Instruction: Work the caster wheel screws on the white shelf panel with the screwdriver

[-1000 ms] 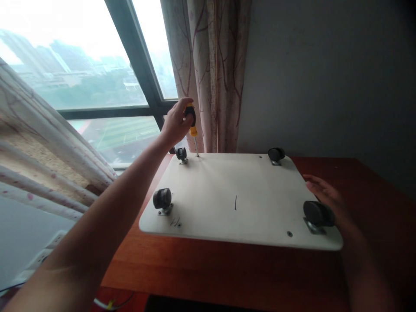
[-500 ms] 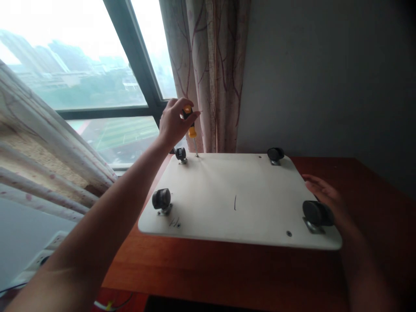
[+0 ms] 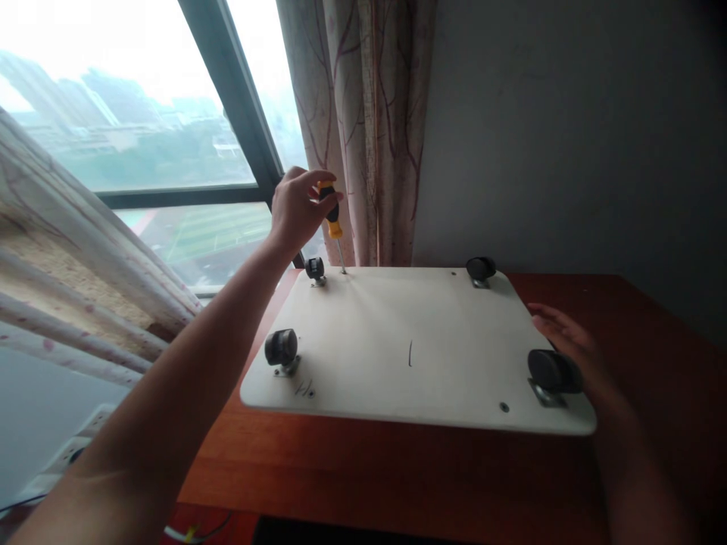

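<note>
My left hand (image 3: 301, 204) is closed around the yellow and black handle of a screwdriver (image 3: 334, 219). The screwdriver leans slightly, its tip on a screw (image 3: 344, 271) near the far left edge of a white board (image 3: 386, 325). Fingers stretched out, my right hand (image 3: 568, 337) lies against the board's right edge, partly hidden by a caster. Black casters stand up from the board's corners: far left (image 3: 314, 269), near left (image 3: 282, 350), far right (image 3: 481, 270) and near right (image 3: 554, 374).
The board lies on a reddish-brown wooden table (image 3: 363, 469). Behind it hangs a patterned curtain (image 3: 386, 136) beside a window (image 3: 170, 136). A grey wall (image 3: 556, 136) rises at the back right. A power strip (image 3: 73, 450) and cables sit at the lower left.
My left hand has shifted slightly left and turned on the screwdriver handle, its fingers placed differently. The screwdriver tip stays at the same screw. My right hand has hardly moved.
</note>
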The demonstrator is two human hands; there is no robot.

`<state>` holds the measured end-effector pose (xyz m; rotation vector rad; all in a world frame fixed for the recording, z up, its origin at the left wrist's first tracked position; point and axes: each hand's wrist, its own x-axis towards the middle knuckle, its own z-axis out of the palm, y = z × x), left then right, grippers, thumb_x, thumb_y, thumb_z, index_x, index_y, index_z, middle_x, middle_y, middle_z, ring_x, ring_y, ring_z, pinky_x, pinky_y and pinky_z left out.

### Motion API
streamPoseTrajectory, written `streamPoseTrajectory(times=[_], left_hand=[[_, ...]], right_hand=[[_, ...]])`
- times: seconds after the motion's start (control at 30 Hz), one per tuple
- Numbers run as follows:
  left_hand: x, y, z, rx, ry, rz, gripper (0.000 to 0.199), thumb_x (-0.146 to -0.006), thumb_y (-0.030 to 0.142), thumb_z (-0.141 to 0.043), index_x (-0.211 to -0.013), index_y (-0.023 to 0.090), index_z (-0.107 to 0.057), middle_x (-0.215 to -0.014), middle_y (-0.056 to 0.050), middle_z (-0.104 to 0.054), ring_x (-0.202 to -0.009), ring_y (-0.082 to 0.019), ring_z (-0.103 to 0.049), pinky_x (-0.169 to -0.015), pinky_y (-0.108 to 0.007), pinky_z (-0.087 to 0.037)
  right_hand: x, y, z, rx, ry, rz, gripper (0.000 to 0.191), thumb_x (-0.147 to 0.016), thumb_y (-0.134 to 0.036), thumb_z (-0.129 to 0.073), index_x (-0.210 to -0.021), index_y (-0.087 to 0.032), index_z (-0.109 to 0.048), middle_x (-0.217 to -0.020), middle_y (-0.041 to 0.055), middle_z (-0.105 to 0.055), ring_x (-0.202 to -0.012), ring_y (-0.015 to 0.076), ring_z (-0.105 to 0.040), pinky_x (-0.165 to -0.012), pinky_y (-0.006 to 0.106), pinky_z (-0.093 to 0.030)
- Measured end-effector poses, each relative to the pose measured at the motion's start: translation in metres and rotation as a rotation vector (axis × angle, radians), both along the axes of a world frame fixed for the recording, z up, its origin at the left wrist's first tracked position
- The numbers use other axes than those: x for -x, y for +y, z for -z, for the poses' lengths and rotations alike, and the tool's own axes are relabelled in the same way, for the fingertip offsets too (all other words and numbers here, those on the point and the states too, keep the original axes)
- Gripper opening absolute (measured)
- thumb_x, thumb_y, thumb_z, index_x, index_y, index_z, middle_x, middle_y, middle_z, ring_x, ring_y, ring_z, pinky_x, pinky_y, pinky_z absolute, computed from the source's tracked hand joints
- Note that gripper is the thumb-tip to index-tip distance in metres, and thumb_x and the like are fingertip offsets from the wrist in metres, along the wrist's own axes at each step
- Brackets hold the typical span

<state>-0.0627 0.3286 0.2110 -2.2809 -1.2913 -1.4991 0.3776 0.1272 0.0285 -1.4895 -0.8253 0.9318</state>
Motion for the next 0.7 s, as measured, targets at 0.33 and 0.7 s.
streamPoseTrajectory(times=[0.33, 0.7], left_hand=[[-0.0023, -0.0027, 0.001, -0.028, 0.001, -0.052, 0.019, -0.079, 0.034, -0.076, -0.096, 0.024, -0.072, -0.101, -0.005, -0.064, -0.086, -0.021, -0.065, -0.083, -0.038, -0.056], [0.0003, -0.0045, 0.0026, 0.001, 0.045, -0.035, 0.026, -0.084, 0.026, -0.064, -0.11, 0.025, -0.072, -0.109, -0.006, -0.067, -0.089, -0.021, -0.065, -0.078, -0.034, -0.054]], right_hand=[[0.0004, -0.0003, -0.0008, 0.009, -0.013, 0.001, 0.056, -0.069, -0.052, -0.084, -0.118, -0.028, -0.072, -0.099, 0.0026, -0.074, -0.077, 0.017, -0.067, -0.058, 0.021, -0.051], [-0.0027, -0.0011, 0.0041, -0.015, -0.012, -0.027, 0.055, -0.072, -0.053, -0.083, -0.119, -0.029, -0.072, -0.1, 0.0028, -0.075, -0.078, 0.0167, -0.067, -0.061, 0.021, -0.051]])
